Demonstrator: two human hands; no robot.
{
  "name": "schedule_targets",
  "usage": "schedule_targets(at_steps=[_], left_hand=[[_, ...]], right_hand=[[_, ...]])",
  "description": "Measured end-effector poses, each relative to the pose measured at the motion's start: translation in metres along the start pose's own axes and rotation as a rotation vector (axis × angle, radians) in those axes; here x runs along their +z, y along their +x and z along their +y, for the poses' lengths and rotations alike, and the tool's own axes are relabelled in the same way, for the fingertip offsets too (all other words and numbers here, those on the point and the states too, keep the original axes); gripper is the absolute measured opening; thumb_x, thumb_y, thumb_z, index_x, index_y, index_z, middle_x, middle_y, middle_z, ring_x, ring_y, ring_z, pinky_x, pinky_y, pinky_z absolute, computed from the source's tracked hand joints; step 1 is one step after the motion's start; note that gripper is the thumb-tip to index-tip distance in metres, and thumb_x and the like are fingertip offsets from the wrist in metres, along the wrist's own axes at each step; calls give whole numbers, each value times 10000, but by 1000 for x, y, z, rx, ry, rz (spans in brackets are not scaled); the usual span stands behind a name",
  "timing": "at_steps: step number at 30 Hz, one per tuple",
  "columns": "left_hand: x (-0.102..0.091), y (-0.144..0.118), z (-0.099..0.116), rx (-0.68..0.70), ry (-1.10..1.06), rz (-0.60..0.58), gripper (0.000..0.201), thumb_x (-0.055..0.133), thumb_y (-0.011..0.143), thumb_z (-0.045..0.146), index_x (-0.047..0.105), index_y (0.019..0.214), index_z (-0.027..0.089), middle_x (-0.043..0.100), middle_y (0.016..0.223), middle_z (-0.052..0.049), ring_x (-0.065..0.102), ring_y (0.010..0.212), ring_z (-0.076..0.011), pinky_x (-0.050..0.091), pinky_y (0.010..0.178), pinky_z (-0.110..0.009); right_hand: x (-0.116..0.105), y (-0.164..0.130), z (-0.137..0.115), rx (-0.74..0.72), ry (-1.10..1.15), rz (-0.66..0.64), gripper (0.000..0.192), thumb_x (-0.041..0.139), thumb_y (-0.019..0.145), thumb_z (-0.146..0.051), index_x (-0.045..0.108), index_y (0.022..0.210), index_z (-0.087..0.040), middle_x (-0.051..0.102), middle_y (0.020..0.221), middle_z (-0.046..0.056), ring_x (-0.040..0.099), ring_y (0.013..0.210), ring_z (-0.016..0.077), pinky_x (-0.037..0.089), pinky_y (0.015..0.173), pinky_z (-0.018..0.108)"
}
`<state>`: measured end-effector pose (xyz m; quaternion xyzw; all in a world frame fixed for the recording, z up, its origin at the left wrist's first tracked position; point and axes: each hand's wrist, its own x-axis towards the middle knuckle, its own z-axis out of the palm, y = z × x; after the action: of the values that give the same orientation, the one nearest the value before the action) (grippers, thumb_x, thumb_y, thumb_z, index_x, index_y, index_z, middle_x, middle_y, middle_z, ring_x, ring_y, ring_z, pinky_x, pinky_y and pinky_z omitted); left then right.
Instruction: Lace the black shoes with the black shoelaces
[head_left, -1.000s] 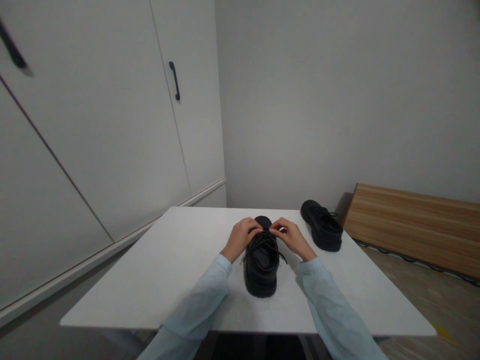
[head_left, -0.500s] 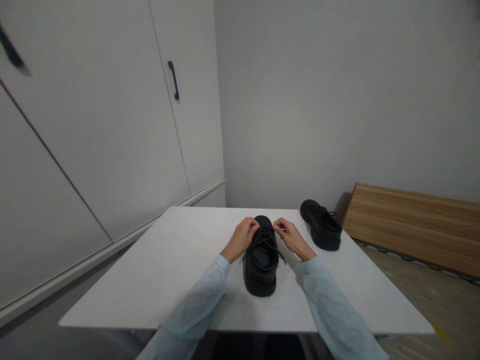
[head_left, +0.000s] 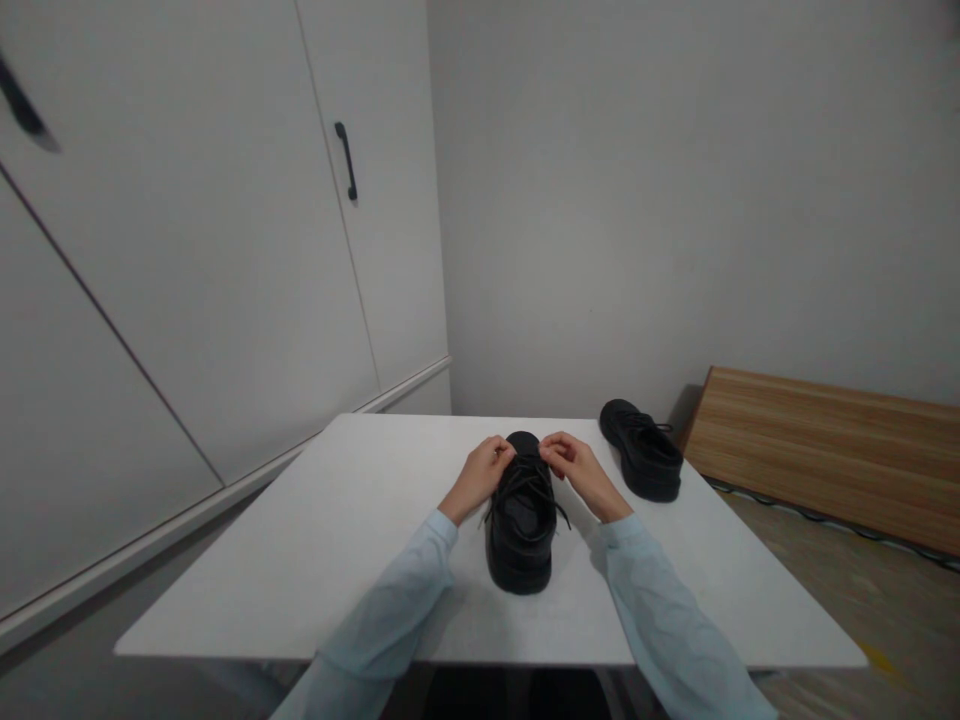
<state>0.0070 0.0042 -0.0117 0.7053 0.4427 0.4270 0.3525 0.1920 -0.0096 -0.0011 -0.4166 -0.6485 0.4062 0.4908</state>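
Observation:
A black lace-up shoe (head_left: 519,560) stands on the white table, toe away from me and heel toward me. My left hand (head_left: 484,472) is at the left of its lacing, with thumb and fingers pinched on the shoelace (head_left: 528,482) near the toe end. On the opposite side, my right hand (head_left: 576,468) also pinches at the lace, close to the toe cap. The exact bit of lace between the fingertips is too small to see. Loose lace ends hang down both sides of the shoe.
A second black shoe (head_left: 646,455) rests at the table's far right edge. The white table (head_left: 300,560) reaches to the wall. White cabinets (head_left: 225,250) with dark handles stand at the left. A wood-grain board (head_left: 825,450) is on the right, beyond the table.
My right hand has shifted slightly left, over the toe end of the lacing. My left hand has barely moved, and both shoes stay in place.

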Motion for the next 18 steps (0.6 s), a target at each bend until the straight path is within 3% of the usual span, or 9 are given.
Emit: schedule_targets(at_steps=[8, 12, 18], left_hand=[[0, 1, 0, 62, 44, -13, 250, 582, 765, 395, 563, 722, 150, 530, 686, 10, 473, 632, -111, 369, 586, -217], [-2, 0, -1, -1, -34, -52, 224, 547, 785, 381, 510, 738, 165, 493, 598, 43, 455, 536, -95, 349, 518, -206], [-5, -3, 5, -105, -56, -66, 171, 477, 828, 330, 437, 748, 184, 506, 566, 62, 480, 464, -83, 367, 481, -199]], right_hand=[[-4, 3, 4, 11, -58, -11, 297, 691, 681, -404, 670, 807, -136, 578, 601, -1, 505, 552, 114, 391, 502, 235], [-9, 4, 6, -4, -135, -4, 246, 692, 681, -357, 699, 799, -142, 601, 593, 9, 517, 541, 124, 410, 523, 253], [-18, 1, 8, -166, -440, -6, 152, 641, 757, -322, 725, 766, -195, 677, 731, 56, 586, 666, 173, 443, 606, 284]])
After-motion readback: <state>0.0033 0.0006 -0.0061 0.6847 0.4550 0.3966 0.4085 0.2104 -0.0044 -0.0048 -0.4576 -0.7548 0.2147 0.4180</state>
